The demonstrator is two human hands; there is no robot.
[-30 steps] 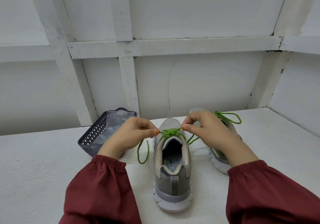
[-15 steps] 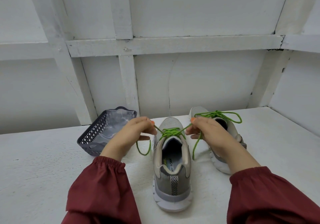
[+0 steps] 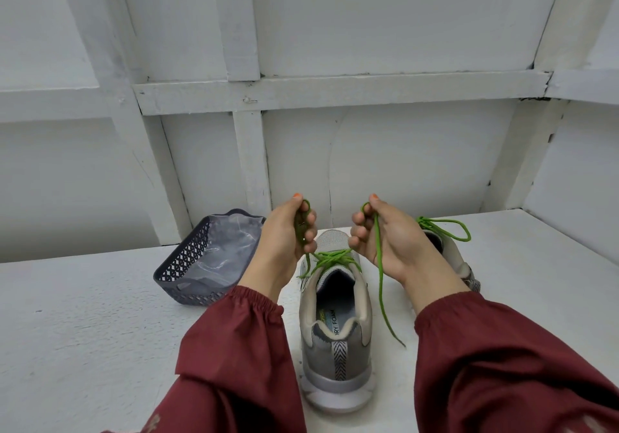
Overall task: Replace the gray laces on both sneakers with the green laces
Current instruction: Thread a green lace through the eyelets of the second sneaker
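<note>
Two maroon sleeves (image 3: 241,349) frame the bottom of the shot. Between them sits the near sneaker (image 3: 336,349), gray, heel toward the camera, flat on the white counter (image 3: 83,332). Its green lace (image 3: 331,260) is threaded and crossed at the top of the tongue, and both ends run up and out into the hands.

The right hand (image 3: 395,245) is up above the shoe's right side, palm facing inward, wrist bent back. Thumb and forefinger pinch the lace at the top, and the other fingers (image 3: 357,231) are loosely curled. The free tail drops past the palm, its tip close to the counter beside the heel.

The left hand (image 3: 284,241) mirrors it above the left side, thumb up, fingers (image 3: 310,231) curled round the other end, which is bunched in the fist. The hands are apart, level with each other.

Behind the right hand, the second sneaker (image 3: 452,258) carries a green bow (image 3: 445,230). Off to the left, a gray perforated basket (image 3: 187,265) stands near the white panelled wall (image 3: 368,164).
</note>
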